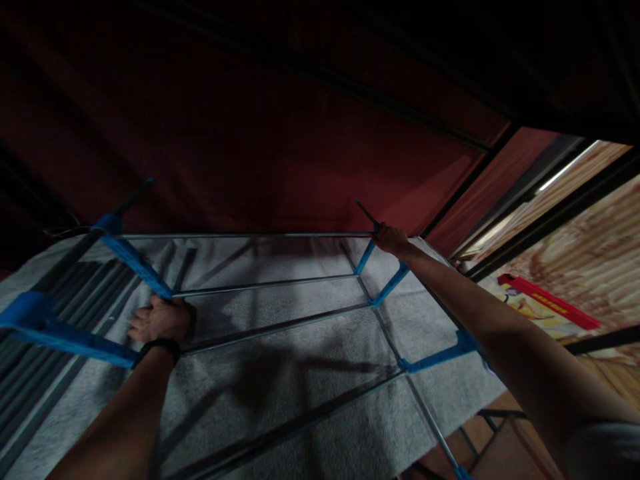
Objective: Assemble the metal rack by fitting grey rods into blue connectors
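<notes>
A rack frame of thin grey metal tubes (280, 325) and blue plastic brackets lies across a grey fleecy cloth (320, 413). My left hand (163, 320), with a dark band at the wrist, is closed around the frame's left side, between one blue bracket (137, 265) and a nearer blue bracket (75, 340). At the far right corner my right hand (391, 239) grips the joint where the long back tube (250, 235) meets a blue bracket. The fingers there partly hide the joint. Another blue bracket (440, 353) stands out on the right side.
Several loose grey tubes (65, 313) lie side by side on the cloth at the left. Dark red sheeting (300, 153) hangs behind. To the right are dark metal bars (560, 207) and a red and yellow printed package (545, 303). The lighting is dim.
</notes>
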The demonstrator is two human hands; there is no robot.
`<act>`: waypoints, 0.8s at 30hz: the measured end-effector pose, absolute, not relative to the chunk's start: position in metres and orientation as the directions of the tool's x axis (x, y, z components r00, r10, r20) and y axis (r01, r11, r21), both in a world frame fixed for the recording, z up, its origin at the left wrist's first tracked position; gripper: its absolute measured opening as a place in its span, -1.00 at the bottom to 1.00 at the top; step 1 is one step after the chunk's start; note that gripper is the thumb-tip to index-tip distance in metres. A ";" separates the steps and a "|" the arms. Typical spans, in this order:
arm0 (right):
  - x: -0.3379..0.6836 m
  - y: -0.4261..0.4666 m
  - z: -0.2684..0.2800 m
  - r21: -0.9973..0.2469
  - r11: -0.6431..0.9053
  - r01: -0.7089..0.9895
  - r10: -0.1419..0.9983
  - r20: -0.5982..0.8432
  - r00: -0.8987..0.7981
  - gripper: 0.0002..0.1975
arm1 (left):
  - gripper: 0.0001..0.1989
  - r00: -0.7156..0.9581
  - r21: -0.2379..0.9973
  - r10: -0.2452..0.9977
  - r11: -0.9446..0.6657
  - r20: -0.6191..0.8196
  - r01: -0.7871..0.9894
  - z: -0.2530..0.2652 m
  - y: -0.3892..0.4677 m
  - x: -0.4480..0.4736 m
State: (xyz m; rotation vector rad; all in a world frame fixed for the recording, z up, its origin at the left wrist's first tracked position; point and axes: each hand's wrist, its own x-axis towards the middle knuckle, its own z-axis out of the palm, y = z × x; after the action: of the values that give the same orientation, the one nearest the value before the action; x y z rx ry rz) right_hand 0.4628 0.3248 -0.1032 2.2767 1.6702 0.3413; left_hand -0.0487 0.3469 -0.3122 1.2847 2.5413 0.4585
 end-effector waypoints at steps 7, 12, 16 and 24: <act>0.389 0.297 -0.093 0.355 -0.298 0.886 0.950 0.201 0.240 -0.53 | -0.37 -0.582 0.417 0.812 0.543 -0.039 0.729 -0.313 0.344 -0.046; 0.285 0.270 -0.124 0.209 0.167 0.964 0.986 -0.039 -0.163 -0.57 | -0.39 -0.559 0.440 0.828 0.517 -0.042 0.734 -0.305 0.336 -0.043; 0.238 0.279 -0.184 -0.009 0.411 0.911 0.900 -0.151 -0.408 -0.65 | -0.40 -0.522 0.457 0.852 0.483 -0.048 0.746 -0.303 0.332 -0.046; 0.220 0.319 -0.275 -0.092 0.360 0.928 0.930 -0.046 -0.365 -0.59 | -0.48 -0.563 0.396 0.825 0.531 -0.041 0.749 -0.306 0.334 -0.045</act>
State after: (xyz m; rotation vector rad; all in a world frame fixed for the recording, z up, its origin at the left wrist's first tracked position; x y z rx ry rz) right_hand 0.2205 0.3188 -0.2745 1.7778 2.6025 -0.1614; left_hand -0.0452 0.3337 -0.3057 1.3316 2.5473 0.4970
